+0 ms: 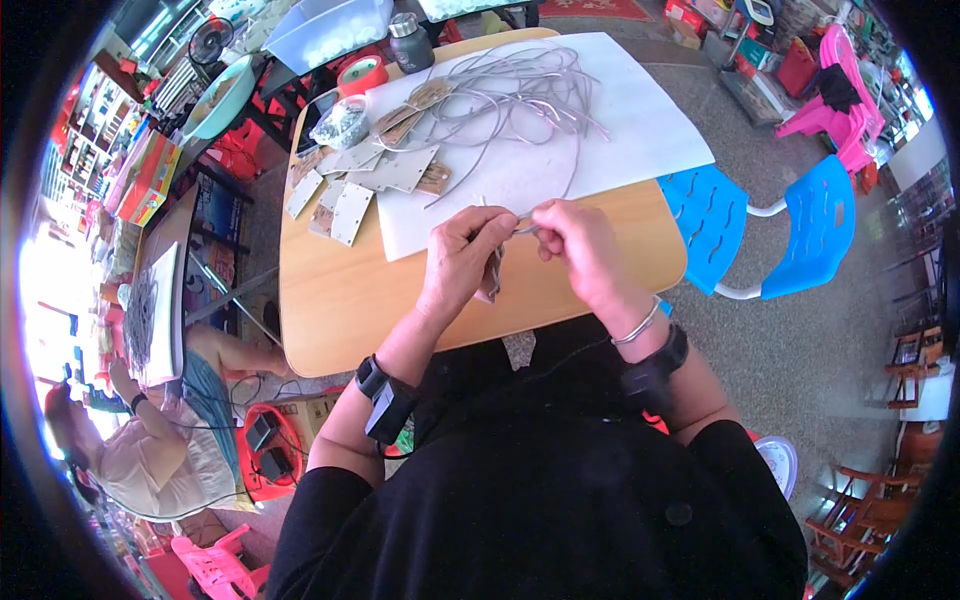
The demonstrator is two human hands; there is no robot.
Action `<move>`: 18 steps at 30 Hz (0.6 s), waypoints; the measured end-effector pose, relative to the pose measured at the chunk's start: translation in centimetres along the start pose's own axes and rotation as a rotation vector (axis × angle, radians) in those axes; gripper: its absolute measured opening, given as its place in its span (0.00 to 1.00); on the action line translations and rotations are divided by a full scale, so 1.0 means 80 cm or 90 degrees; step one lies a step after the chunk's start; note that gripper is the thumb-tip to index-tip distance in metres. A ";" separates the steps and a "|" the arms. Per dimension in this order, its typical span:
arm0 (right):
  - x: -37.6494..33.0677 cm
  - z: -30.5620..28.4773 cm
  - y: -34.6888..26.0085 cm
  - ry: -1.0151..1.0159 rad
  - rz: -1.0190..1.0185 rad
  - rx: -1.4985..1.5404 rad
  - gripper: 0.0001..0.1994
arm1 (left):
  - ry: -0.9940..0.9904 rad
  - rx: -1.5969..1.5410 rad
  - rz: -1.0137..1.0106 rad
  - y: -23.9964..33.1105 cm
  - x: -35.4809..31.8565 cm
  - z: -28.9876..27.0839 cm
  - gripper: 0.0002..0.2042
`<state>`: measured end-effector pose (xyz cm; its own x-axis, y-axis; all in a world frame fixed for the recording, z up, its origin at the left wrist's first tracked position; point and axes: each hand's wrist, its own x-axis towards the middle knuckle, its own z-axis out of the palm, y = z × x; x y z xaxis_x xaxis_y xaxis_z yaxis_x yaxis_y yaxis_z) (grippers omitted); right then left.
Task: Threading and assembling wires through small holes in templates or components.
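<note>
My left hand (462,258) is closed around a small brownish flat piece (491,284), which pokes out below the fingers; its exact kind is mostly hidden. Between thumb and fingers of my right hand (582,248) is pinched a thin grey cord (528,226), and it runs across to the left thumb. Both hands are close together over the near part of the table. Beyond them, a loose tangle of grey cord (540,90) lies on a white sheet (640,135). Several pale flat cards (351,213) with small dots are scattered to the left.
On the wooden table (335,315) are a bag of small silvery parts (341,124), a red tape roll (362,76) and a dark bottle (411,46). A blue chair (812,235) stands at the right. Another person (150,440) sits at the left beside a second table.
</note>
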<state>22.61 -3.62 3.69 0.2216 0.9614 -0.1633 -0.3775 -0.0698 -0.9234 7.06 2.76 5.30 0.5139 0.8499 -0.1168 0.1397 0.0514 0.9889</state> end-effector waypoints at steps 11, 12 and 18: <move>0.001 0.011 0.010 -0.036 -0.100 0.027 0.10 | 0.015 -0.026 0.097 -0.019 0.013 0.006 0.12; 0.004 0.008 0.011 -0.008 -0.090 0.091 0.10 | 0.013 -0.026 0.096 -0.017 0.014 0.007 0.12; -0.002 -0.015 -0.024 -0.210 0.159 0.087 0.10 | 0.022 -0.018 0.029 -0.024 0.023 -0.014 0.11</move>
<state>24.40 -3.96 5.09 -0.1828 0.9547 -0.2350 -0.5031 -0.2961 -0.8119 6.77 4.84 3.27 0.4896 0.8693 -0.0683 0.0928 0.0259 0.9953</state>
